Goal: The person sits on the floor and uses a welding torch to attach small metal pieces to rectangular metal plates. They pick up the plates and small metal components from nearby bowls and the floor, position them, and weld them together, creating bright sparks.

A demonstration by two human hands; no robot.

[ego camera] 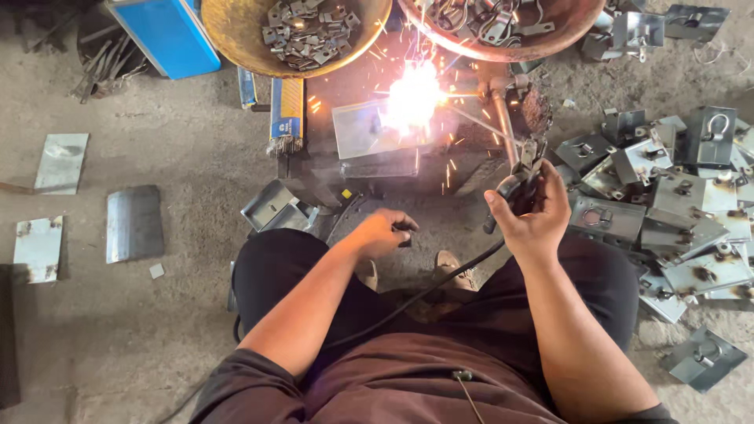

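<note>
Two hands are at work over a welding spot. The right hand (534,216) is closed around an electrode holder (514,184), its rod reaching to the bright arc (412,98) on a flat steel plate (357,129) lying on the floor ahead. The left hand (385,234) is curled on a small dark piece (404,233), possibly a metal fitting. The holder is judged rigid and fairly light, best gripped by its insulated handle; the plate is hot near the arc.

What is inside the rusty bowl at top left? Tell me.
The rusty bowl holds a heap of small grey metal pieces. The heap covers the bowl's bottom, so anything beneath is hidden.
</note>
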